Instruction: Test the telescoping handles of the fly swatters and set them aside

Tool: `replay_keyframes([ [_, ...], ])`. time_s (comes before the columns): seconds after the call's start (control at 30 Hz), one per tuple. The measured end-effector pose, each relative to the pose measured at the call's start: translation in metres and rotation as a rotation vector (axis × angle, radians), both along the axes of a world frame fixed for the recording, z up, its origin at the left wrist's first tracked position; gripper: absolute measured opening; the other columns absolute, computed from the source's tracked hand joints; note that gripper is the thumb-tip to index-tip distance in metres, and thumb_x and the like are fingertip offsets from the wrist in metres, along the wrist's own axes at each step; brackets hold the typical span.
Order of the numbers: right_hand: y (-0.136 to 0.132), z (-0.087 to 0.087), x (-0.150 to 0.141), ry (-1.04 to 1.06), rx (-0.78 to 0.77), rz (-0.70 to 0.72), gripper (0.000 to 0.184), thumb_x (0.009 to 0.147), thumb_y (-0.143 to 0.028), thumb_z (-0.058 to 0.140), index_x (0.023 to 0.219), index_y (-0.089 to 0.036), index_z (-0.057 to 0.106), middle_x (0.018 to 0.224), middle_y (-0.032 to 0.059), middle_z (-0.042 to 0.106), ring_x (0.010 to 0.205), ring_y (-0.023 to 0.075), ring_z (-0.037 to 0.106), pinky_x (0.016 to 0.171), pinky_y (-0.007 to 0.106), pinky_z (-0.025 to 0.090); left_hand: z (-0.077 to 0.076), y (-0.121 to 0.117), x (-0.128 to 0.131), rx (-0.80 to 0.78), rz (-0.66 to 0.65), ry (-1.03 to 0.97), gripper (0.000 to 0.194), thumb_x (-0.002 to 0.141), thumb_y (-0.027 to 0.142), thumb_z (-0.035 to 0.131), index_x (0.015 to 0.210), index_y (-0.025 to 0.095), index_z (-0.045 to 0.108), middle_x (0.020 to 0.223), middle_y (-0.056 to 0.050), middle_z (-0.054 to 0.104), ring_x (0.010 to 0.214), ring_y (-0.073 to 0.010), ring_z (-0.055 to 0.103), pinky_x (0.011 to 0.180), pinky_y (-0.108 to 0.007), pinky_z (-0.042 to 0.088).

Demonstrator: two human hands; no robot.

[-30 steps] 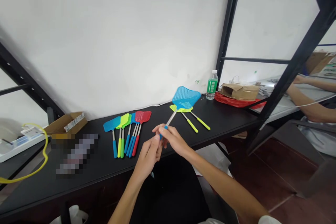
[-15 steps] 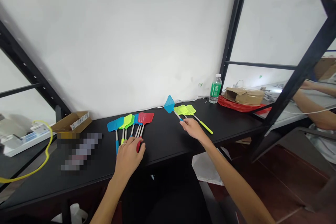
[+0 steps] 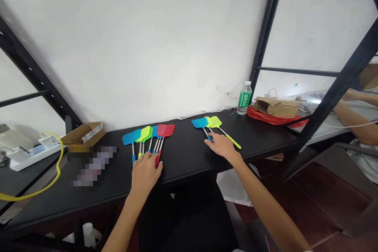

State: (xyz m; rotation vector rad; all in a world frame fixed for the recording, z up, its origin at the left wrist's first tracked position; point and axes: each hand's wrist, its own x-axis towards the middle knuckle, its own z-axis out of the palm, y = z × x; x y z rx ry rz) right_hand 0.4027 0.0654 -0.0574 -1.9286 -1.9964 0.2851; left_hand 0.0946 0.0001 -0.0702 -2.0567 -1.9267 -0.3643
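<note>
A row of fly swatters in blue, yellow-green, green and red lies on the black desk, the red fly swatter (image 3: 165, 130) at its right end and a blue fly swatter (image 3: 131, 137) at its left. My left hand (image 3: 147, 168) rests over their handles with fingers spread, the red handle between index finger and thumb; it partly hides the handle ends. Farther right, my right hand (image 3: 222, 145) closes around the handle of another blue fly swatter (image 3: 200, 123). That head overlaps a yellow-green fly swatter (image 3: 209, 120), beside a second yellow-green fly swatter (image 3: 215, 122).
A water bottle (image 3: 244, 98) stands near the wall, beside a torn cardboard box (image 3: 277, 106) on red plastic (image 3: 262, 117). At left are an open carton (image 3: 84, 138), a power strip (image 3: 35, 155) and a yellow cable (image 3: 59, 165). Another person's arm (image 3: 354, 120) shows at right.
The blue fly swatter in my right hand has come down from a raised tilt to lie over the yellow-green ones. My left hand stays on the handles of the row.
</note>
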Motion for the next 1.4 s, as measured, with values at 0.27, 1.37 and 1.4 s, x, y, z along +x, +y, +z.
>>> replay_keyframes([
  [0.27,-0.004,-0.002,-0.004,-0.081,0.023,0.054,0.042,0.083,-0.033,0.063,0.124,-0.026,0.062,0.119,0.0091,0.069,0.104,0.0286,0.066,0.078,0.035,0.043,-0.002,0.001,0.000,-0.012,0.016,0.023,0.038,0.093,0.032,0.047,0.120,0.015,0.067,0.104,-0.014,0.067,0.096,-0.0317,0.064,0.085,-0.042,0.044],
  [1.37,-0.007,0.009,-0.022,1.165,-0.219,0.376,0.051,0.084,-0.057,0.065,0.117,-0.019,0.064,0.088,0.0056,0.070,0.056,0.0103,0.057,0.044,0.020,0.037,0.037,-0.028,0.041,-0.020,-0.362,-0.404,0.027,0.103,0.042,0.028,0.106,0.023,0.047,0.068,0.001,0.056,0.066,-0.0226,0.058,0.060,-0.029,0.032],
  [1.4,-0.009,0.010,-0.025,1.300,-0.229,0.377,0.052,0.083,-0.059,0.065,0.117,-0.019,0.065,0.083,0.0037,0.068,0.054,0.0096,0.055,0.044,0.020,0.036,0.039,-0.030,0.044,-0.032,-0.395,-0.410,0.026,0.103,0.042,0.029,0.106,0.023,0.047,0.069,0.001,0.055,0.067,-0.0225,0.057,0.061,-0.029,0.033],
])
